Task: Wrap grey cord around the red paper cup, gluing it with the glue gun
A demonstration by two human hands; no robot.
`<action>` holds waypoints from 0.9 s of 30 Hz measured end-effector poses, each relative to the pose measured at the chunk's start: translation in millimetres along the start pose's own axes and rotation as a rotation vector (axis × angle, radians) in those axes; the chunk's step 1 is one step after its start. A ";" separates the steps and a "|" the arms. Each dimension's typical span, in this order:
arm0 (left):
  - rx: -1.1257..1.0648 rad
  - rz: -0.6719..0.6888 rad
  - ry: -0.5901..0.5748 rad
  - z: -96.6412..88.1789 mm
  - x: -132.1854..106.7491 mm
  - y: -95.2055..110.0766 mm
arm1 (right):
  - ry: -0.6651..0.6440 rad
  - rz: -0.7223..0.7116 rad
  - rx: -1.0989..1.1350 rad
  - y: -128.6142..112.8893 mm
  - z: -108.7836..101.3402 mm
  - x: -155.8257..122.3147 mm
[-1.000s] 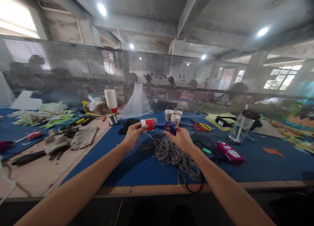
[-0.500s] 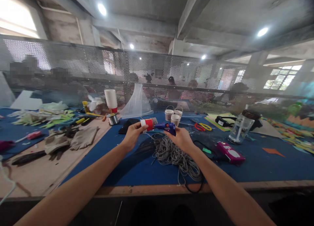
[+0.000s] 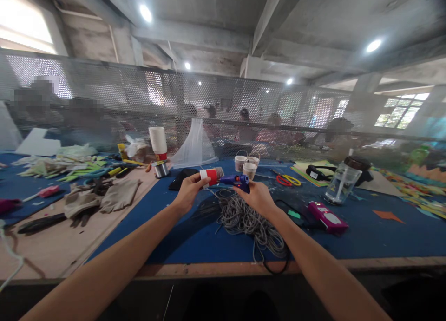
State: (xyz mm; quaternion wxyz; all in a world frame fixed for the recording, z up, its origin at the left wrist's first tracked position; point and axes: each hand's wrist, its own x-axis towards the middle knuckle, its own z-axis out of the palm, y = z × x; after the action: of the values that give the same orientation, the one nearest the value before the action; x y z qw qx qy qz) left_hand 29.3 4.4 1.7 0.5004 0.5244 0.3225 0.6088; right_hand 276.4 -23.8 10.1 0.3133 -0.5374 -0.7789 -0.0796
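Observation:
A red and white paper cup [image 3: 209, 176] lies on its side in the grip of my left hand [image 3: 188, 191]; grey cord seems to wrap its right end. My right hand [image 3: 258, 196] is closed around a blue glue gun [image 3: 234, 180], whose nozzle points left and meets or nearly meets the cup's corded end. Below both hands, a loose heap of grey cord [image 3: 240, 214] spreads over the blue table mat [image 3: 160, 239]. Just beyond the glue gun stand several small cups with handles [image 3: 250, 168].
Red and yellow scissors [image 3: 288, 180], a water bottle [image 3: 343, 179] and a magenta box [image 3: 328, 217] are to the right. At the left lie gloves [image 3: 118, 195], a wire spool [image 3: 160, 169] and a stack of paper cups [image 3: 158, 142]. A perforated metal screen [image 3: 139, 91] runs behind.
Almost nothing differs. Both hands keep the cup and the glue gun in the same place, and the view has shifted only very slightly.

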 end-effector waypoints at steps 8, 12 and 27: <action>-0.005 -0.014 0.028 1.9 -0.8 3.2 | 0.001 0.020 0.068 -1.7 -0.9 0.0; -0.032 -0.044 0.039 2.9 -0.8 4.0 | -0.008 0.136 0.307 -3.5 -3.8 2.6; -0.095 -0.165 0.027 1.2 0.0 1.6 | 0.058 0.476 0.869 31.0 4.0 16.6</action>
State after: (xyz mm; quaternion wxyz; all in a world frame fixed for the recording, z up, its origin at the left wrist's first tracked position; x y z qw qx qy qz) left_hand 30.1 3.8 3.4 0.5690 0.4635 0.3420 0.5869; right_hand 298.6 3.8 9.8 0.5395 -0.5179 -0.5865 0.3111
